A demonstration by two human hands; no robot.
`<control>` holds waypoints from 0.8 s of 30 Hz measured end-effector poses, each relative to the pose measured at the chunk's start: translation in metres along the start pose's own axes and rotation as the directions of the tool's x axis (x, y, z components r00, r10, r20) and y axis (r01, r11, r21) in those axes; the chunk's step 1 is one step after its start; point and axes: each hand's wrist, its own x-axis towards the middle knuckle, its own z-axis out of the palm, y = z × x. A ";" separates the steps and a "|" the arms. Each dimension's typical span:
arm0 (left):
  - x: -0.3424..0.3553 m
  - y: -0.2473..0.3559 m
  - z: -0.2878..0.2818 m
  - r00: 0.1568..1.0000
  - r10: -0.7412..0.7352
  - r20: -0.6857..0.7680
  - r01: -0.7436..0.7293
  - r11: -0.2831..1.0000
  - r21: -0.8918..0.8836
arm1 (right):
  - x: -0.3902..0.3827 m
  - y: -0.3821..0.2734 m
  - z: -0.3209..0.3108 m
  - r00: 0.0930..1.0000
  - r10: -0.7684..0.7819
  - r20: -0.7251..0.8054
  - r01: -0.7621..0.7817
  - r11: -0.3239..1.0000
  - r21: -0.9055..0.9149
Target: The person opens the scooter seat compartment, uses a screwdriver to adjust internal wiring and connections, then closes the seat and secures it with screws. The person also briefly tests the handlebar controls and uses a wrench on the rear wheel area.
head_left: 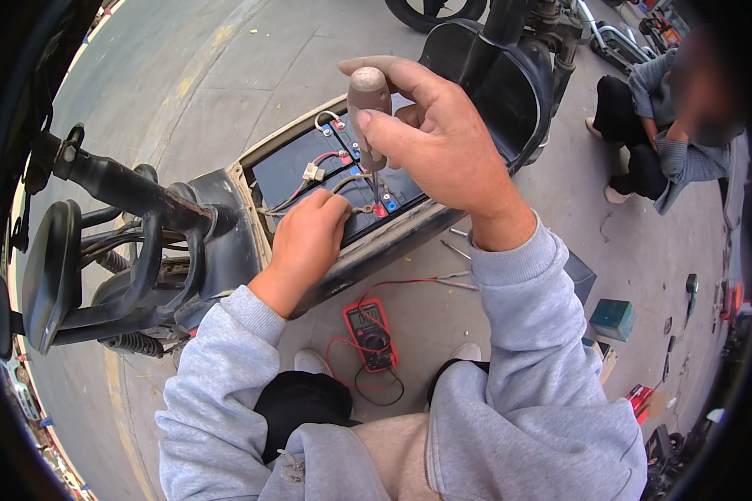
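Concrete floor (226, 83), red-cased multimeter (369, 334) below the grip. Right hand (443, 142): around a screwdriver (368, 93), tip down at red battery terminal (381, 210) beneath. Left hand (309, 230): curled alongside, contents hidden.

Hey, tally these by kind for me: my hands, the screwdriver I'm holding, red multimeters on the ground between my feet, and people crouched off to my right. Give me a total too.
Your hands: 2, left hand and right hand
Held screwdriver: 1
Red multimeter: 1
Crouched person: 1
Total: 5
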 end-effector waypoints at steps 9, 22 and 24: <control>0.000 0.000 0.001 1.000 0.000 -0.005 0.000 1.000 0.013 | -0.002 -0.001 0.008 0.996 -0.049 -0.078 0.043 0.996 -0.082; -0.001 -0.001 0.003 1.000 -0.025 0.006 0.025 1.000 0.018 | -0.003 -0.005 0.002 0.992 -0.105 -0.065 0.091 0.978 -0.189; -0.001 -0.001 0.003 1.000 -0.018 0.001 0.018 1.000 0.023 | -0.002 -0.005 0.001 0.983 -0.174 -0.062 0.161 0.972 -0.173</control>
